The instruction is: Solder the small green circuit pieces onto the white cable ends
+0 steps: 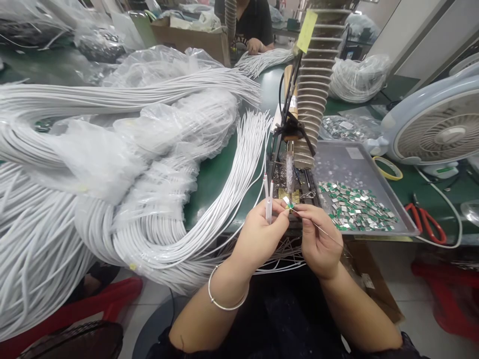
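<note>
My left hand is closed in a pinch on a small green-and-silver connector board. A white cable with split ends stands upright at the same fingers. My right hand pinches a thin solder wire, whose tip reaches the board. Just above the board hangs a soldering iron on a stand, its tip pointing down. To the right of my hands, a grey tray bears a heap of similar connector boards.
Bundled white cables cover the left side. A ridged duct rises behind the iron. On the right are a fan, yellow tape roll and red-handled cutters. Across the table sits a co-worker.
</note>
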Demonstrator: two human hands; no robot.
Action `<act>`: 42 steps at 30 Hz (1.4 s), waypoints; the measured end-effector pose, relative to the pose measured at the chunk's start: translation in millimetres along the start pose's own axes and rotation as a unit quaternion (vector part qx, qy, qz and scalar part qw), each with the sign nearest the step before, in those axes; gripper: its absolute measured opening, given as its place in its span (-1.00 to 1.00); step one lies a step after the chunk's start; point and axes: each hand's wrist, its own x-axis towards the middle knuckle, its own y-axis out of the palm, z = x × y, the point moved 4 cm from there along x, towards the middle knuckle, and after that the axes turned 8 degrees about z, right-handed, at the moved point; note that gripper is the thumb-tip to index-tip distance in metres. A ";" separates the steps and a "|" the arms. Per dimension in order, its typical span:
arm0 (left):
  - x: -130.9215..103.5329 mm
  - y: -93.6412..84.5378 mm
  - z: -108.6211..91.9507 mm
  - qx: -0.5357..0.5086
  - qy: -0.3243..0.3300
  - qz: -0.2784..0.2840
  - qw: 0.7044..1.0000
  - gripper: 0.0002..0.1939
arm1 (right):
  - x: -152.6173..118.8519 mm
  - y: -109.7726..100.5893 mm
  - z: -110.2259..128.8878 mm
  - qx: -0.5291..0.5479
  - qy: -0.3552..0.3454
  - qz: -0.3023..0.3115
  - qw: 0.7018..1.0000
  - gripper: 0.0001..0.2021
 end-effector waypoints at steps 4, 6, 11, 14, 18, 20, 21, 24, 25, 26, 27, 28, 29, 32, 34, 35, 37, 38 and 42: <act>0.6 -0.4 -0.6 0.005 0.003 0.000 1.000 -0.90 | 2.1 0.6 0.8 0.002 -0.007 -0.005 1.000 -0.80; 0.8 -0.6 -1.4 0.008 0.003 0.000 1.000 -0.90 | 2.2 1.2 0.1 0.005 -0.007 -0.005 1.000 -0.79; 0.8 -1.7 -3.5 0.001 0.004 -0.007 1.000 -0.88 | 2.2 2.2 -2.4 0.003 -0.004 -0.009 1.000 -0.79; 1.5 -1.2 -4.7 -0.003 0.009 -0.003 1.000 -0.89 | 3.2 2.1 -2.0 0.003 -0.004 -0.012 1.000 -0.79; 2.1 -0.5 -6.4 0.000 0.009 -0.002 1.000 -0.89 | 4.8 1.6 -0.1 0.006 -0.008 -0.012 1.000 -0.78; 1.7 -0.7 -7.5 0.001 0.008 -0.004 1.000 -0.89 | 5.1 1.5 0.4 0.011 -0.011 -0.010 1.000 -0.77; 1.4 -0.8 -8.1 0.002 0.009 -0.004 1.000 -0.89 | 5.1 1.5 0.5 0.014 -0.012 -0.011 1.000 -0.76; 0.4 -1.7 -9.1 0.006 0.014 -0.003 1.000 -0.89 | 5.0 1.6 0.5 0.021 -0.013 -0.012 1.000 -0.75; 0.2 -1.9 -9.3 0.010 0.016 -0.002 1.000 -0.89 | 5.1 1.8 0.6 0.022 -0.014 -0.012 1.000 -0.75; 0.0 -2.0 -9.3 0.013 0.016 -0.001 1.000 -0.88 | 5.3 2.0 0.8 0.023 -0.015 -0.012 1.000 -0.75; -0.2 -2.0 -9.3 0.017 0.015 -0.001 1.000 -0.88 | 5.7 2.1 1.1 0.022 -0.017 -0.012 1.000 -0.75; -0.3 -1.9 -9.4 0.020 0.015 0.000 1.000 -0.88 | 6.1 2.2 1.4 0.021 -0.018 -0.012 1.000 -0.75; -0.4 -1.6 -9.5 0.022 0.013 0.000 1.000 -0.88 | 6.6 2.2 1.7 0.021 -0.019 -0.011 1.000 -0.75; -0.6 -0.7 -10.1 0.024 0.010 0.003 1.000 -0.88 | 7.1 1.6 2.5 0.020 -0.018 -0.009 1.000 -0.75; -0.8 -0.4 -10.1 0.026 0.012 0.005 1.000 -0.88 | 6.1 1.0 2.6 0.019 -0.017 -0.007 1.000 -0.76; -0.9 -0.5 -9.7 0.027 0.013 0.006 1.000 -0.88 | 5.1 0.8 2.5 0.019 -0.016 -0.005 1.000 -0.76; -1.2 -0.6 -7.6 0.027 0.012 0.008 1.000 -0.88 | 2.9 0.8 1.8 0.019 -0.007 0.001 1.000 -0.76; -1.3 -0.7 -6.0 0.025 0.010 0.010 1.000 -0.88 | 1.8 0.9 1.3 0.020 -0.002 0.006 1.000 -0.76; -2.4 -1.0 1.3 0.013 -0.001 0.016 1.000 -0.89 | -1.4 1.0 1.1 0.016 0.005 0.018 1.000 -0.76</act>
